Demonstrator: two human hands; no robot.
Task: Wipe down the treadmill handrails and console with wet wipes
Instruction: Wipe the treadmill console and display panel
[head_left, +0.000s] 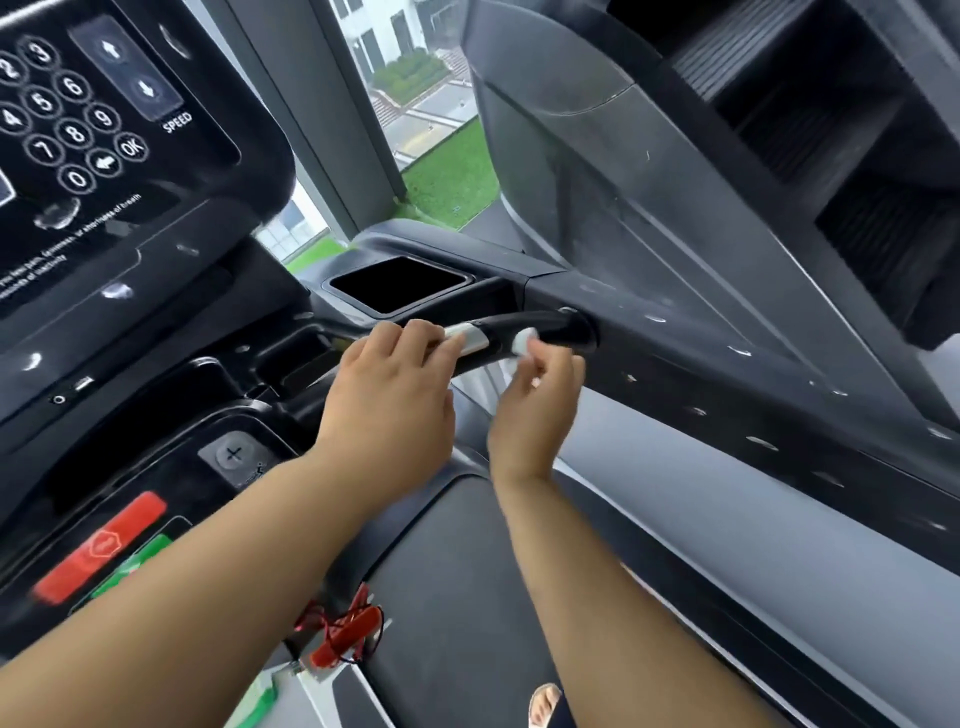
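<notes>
Gripping handrail (501, 330), left hand (387, 395) fingers curled round; right hand (535, 410) fingers pinching wet wipe (523, 343) against handrail.

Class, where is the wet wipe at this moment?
In the head view, just right of centre: the wet wipe is pinched by the right hand against the black handrail, between its silver plate and its right end.

Bright, diffuse daylight from the window (415, 93) ahead; shadows soft. Glare specks dot the dark console (156, 249). Right hand (535, 410) motion-blurred. Frame edges bowed and smeared.
</notes>
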